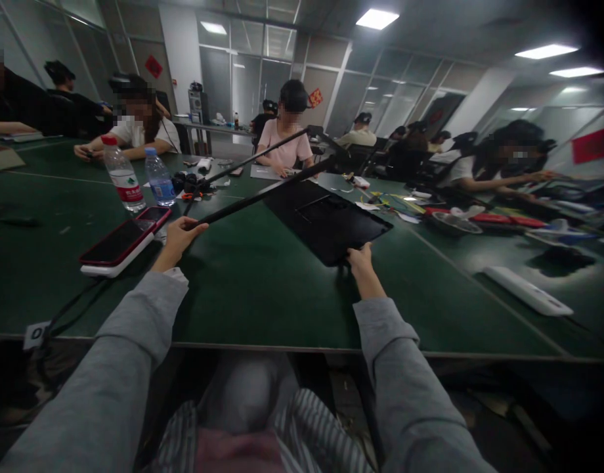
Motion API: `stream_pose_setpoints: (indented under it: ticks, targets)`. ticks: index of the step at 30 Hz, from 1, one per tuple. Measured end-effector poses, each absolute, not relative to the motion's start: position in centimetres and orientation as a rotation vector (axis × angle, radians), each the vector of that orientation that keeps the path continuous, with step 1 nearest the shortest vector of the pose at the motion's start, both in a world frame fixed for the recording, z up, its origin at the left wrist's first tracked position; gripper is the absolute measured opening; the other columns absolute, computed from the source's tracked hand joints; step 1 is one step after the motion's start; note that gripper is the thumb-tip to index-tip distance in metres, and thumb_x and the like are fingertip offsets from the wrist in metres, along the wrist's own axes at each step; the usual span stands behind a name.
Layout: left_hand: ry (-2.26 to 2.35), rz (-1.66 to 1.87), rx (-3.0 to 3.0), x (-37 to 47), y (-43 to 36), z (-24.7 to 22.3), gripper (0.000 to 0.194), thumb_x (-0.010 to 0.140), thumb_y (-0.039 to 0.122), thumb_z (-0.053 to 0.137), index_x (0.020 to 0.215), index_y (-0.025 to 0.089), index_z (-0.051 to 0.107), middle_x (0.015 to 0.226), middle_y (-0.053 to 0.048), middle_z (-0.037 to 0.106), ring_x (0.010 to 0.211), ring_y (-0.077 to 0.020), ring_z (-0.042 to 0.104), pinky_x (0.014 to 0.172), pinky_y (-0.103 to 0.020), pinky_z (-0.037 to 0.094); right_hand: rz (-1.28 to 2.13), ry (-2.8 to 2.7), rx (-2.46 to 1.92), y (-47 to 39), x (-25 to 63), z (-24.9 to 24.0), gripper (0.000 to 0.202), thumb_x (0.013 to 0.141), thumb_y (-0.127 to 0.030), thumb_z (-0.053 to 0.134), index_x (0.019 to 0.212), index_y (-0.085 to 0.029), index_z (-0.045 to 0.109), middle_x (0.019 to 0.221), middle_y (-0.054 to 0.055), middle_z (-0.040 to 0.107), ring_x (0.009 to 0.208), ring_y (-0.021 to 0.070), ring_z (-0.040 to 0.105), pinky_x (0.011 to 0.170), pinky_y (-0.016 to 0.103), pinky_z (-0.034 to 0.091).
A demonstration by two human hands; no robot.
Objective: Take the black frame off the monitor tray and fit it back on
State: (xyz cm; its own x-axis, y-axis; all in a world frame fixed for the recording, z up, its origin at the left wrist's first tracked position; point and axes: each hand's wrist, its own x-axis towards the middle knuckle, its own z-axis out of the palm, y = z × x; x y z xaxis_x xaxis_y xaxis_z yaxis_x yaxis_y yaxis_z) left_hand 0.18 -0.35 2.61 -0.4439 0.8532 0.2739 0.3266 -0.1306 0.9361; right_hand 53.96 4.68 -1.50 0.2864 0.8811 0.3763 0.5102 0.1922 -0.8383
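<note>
My left hand [176,238] grips the near end of a long thin black rod [262,192] that slants up and away over the green table [243,289]. A second black rod [253,159] runs alongside it, joined at the far end. My right hand [364,263] holds the near corner of a flat black panel [326,220], which lies tilted on the table under the rods. Both arms wear grey sleeves.
Two phones, one in a red case [115,244], lie at my left beside two water bottles [125,176]. A white power strip [528,290] sits at the right. Several people sit around the table with tools and parts in front of them.
</note>
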Motion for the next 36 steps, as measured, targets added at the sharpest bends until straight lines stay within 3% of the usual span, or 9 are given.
stream_pose_setpoints:
  ticks: [4, 7, 11, 14, 16, 20, 24, 28, 36]
  targets:
    - [1.746, 1.535, 1.465, 0.3, -0.3, 2.9, 0.047, 0.058, 0.049, 0.092, 0.088, 0.020, 0.070, 0.090, -0.005, 0.073, 0.092, -0.0246, 0.069, 0.085, -0.036, 0.053, 0.853, -1.300, -1.392, 5.0, 52.5, -1.2, 0.086, 0.069, -0.032, 0.061, 0.154, -0.030, 0.048, 0.099, 0.003, 0.074, 0.080, 0.0229, 0.071, 0.077, 0.044, 0.065]
    - [1.765, 1.479, 1.601, 0.4, -0.4, 2.8, 0.049, 0.058, 0.053, 0.094, 0.087, 0.021, 0.071, 0.092, -0.006, 0.074, 0.094, -0.0266, 0.069, 0.088, -0.039, 0.053, 0.831, -1.407, -1.457, 5.1, 52.2, -0.5, 0.071, 0.073, -0.034, 0.064, 0.143, -0.026, 0.060, 0.093, 0.004, 0.074, 0.080, 0.0237, 0.071, 0.082, 0.046, 0.064]
    - [1.818, 1.364, 1.746, 0.8, -1.0, 3.0, 0.049, 0.060, 0.059, 0.093, 0.086, 0.023, 0.072, 0.095, -0.007, 0.075, 0.097, -0.0288, 0.069, 0.091, -0.042, 0.052, 0.534, -1.177, -1.485, 5.4, 53.4, 0.9, 0.055, 0.091, -0.054, 0.053, 0.133, -0.018, 0.064, 0.097, 0.012, 0.074, 0.090, 0.0270, 0.072, 0.093, 0.051, 0.061]
    - [1.854, 1.288, 1.856, 1.4, -1.6, 3.4, 0.050, 0.061, 0.064, 0.092, 0.085, 0.025, 0.073, 0.097, -0.008, 0.075, 0.102, -0.0307, 0.067, 0.094, -0.043, 0.051, 0.701, -1.211, -1.308, 5.2, 54.2, 1.8, 0.064, 0.096, -0.072, 0.043, 0.132, -0.021, 0.060, 0.100, 0.013, 0.075, 0.095, 0.0259, 0.074, 0.093, 0.046, 0.062]
    - [1.863, 1.245, 1.923, 1.7, -1.9, 3.5, 0.050, 0.061, 0.067, 0.092, 0.084, 0.027, 0.073, 0.098, -0.008, 0.075, 0.103, -0.0318, 0.066, 0.095, -0.045, 0.051, 0.794, -1.268, -1.256, 5.1, 54.2, 2.0, 0.064, 0.094, -0.075, 0.049, 0.130, -0.023, 0.061, 0.101, 0.012, 0.075, 0.097, 0.0255, 0.074, 0.092, 0.044, 0.063]
    - [1.882, 1.172, 1.996, 1.4, -1.7, 3.2, 0.055, 0.061, 0.072, 0.089, 0.086, 0.026, 0.074, 0.100, -0.009, 0.075, 0.102, -0.0324, 0.066, 0.095, -0.045, 0.049, 0.621, -1.374, -1.328, 4.9, 52.6, 1.2, 0.061, 0.088, -0.051, 0.064, 0.140, -0.020, 0.058, 0.117, 0.013, 0.075, 0.112, 0.0274, 0.073, 0.105, 0.050, 0.058]
    - [1.912, 1.048, 2.047, 0.6, -1.0, 2.1, 0.059, 0.062, 0.077, 0.086, 0.090, 0.027, 0.075, 0.102, -0.010, 0.075, 0.103, -0.0337, 0.065, 0.097, -0.047, 0.048, 0.293, -1.513, -1.446, 5.0, 51.3, 0.0, 0.065, 0.090, -0.034, 0.053, 0.152, -0.016, 0.053, 0.146, 0.018, 0.065, 0.141, 0.0308, 0.058, 0.123, 0.056, 0.042]
    - [1.835, 1.002, 2.128, 0.3, -0.5, 1.4, 0.056, 0.065, 0.076, 0.084, 0.086, 0.026, 0.075, 0.105, -0.011, 0.074, 0.109, -0.0354, 0.063, 0.099, -0.048, 0.046, 0.200, -1.564, -1.535, 5.2, 51.0, -1.0, 0.068, 0.092, -0.032, 0.049, 0.159, -0.018, 0.048, 0.153, 0.016, 0.060, 0.147, 0.0332, 0.054, 0.125, 0.061, 0.039]
    - [1.782, 1.000, 2.257, -0.5, -0.1, 1.0, 0.050, 0.069, 0.070, 0.086, 0.084, 0.024, 0.076, 0.112, -0.011, 0.073, 0.125, -0.0343, 0.053, 0.112, -0.051, 0.038, 0.236, -1.587, -1.593, 6.1, 51.4, -2.6, 0.068, 0.095, -0.032, 0.047, 0.160, -0.012, 0.047, 0.159, 0.017, 0.055, 0.152, 0.0317, 0.049, 0.128, 0.056, 0.038]
